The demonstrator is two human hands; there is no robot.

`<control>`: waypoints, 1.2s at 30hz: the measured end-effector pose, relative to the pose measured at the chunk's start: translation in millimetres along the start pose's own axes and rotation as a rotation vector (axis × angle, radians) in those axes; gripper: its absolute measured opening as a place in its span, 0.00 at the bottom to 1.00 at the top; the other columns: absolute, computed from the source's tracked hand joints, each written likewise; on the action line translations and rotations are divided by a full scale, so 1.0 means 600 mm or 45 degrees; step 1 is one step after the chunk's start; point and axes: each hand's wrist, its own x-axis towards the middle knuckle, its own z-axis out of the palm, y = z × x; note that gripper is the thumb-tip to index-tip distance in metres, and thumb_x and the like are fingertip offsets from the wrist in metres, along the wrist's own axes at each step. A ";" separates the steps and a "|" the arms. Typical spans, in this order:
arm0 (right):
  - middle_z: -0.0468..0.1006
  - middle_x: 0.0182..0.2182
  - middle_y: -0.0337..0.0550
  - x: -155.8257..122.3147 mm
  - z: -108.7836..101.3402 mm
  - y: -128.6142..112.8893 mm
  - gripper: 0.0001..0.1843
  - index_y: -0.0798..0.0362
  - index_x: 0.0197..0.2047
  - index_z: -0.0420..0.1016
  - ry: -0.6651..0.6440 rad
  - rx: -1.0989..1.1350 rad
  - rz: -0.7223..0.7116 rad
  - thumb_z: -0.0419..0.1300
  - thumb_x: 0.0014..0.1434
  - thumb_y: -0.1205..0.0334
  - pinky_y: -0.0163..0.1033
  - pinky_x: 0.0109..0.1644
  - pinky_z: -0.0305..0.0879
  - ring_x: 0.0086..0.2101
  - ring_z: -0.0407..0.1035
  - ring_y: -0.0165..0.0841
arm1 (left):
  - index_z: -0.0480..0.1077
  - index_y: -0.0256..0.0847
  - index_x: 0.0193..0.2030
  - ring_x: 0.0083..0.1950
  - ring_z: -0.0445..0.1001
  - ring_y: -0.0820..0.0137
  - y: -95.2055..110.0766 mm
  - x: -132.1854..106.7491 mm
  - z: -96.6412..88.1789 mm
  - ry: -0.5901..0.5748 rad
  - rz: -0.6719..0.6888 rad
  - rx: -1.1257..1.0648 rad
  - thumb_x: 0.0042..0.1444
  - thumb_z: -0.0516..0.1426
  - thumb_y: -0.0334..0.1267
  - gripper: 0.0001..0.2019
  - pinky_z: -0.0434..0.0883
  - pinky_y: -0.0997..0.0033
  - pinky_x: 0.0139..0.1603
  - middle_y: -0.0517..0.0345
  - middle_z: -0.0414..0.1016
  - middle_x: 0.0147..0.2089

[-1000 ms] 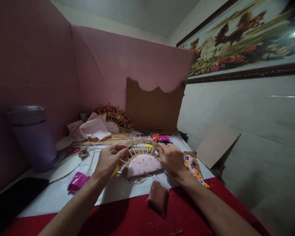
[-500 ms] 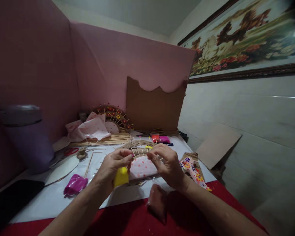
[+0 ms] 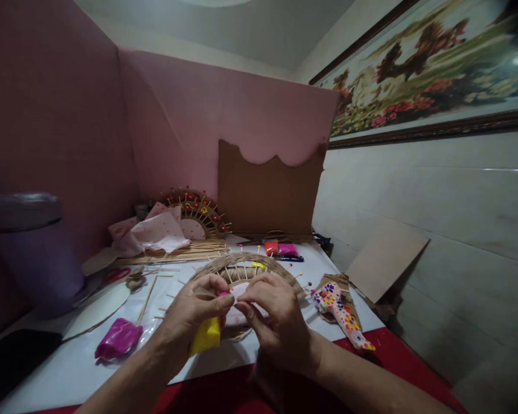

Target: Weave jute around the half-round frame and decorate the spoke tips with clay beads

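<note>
My left hand is closed in a pinch on a small piece of pink clay. A yellow packet sits under its fingers, partly hidden by the hand. My right hand is pinched too, its fingertips meeting the left ones beside the pink bit; what it grips is too small to make out. Just beyond both hands lies a twine-wrapped arch with thin sticks radiating from it and coloured balls on several stick ends. A yellow piece lies at the arch. Pink spotted fabric at its centre is mostly covered by my hands.
A magenta clay packet lies at left, near a purple tumbler and red-handled scissors. Flower-patterned fabric lies at right. Behind are bundled sticks, a similar decorated arch and upright cardboard.
My hands have come together, the right moving left and down from the arch until its fingertips meet the left's. The view has shifted slightly.
</note>
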 end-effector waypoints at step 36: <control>0.76 0.35 0.45 -0.018 0.006 0.012 0.10 0.54 0.41 0.69 0.095 -0.031 -0.044 0.58 0.55 0.71 0.48 0.46 0.64 0.41 0.65 0.38 | 0.72 0.35 0.23 0.17 0.63 0.78 -0.007 -0.010 0.021 -0.107 -0.042 0.042 0.44 0.64 0.44 0.13 0.58 0.77 0.21 0.59 0.69 0.16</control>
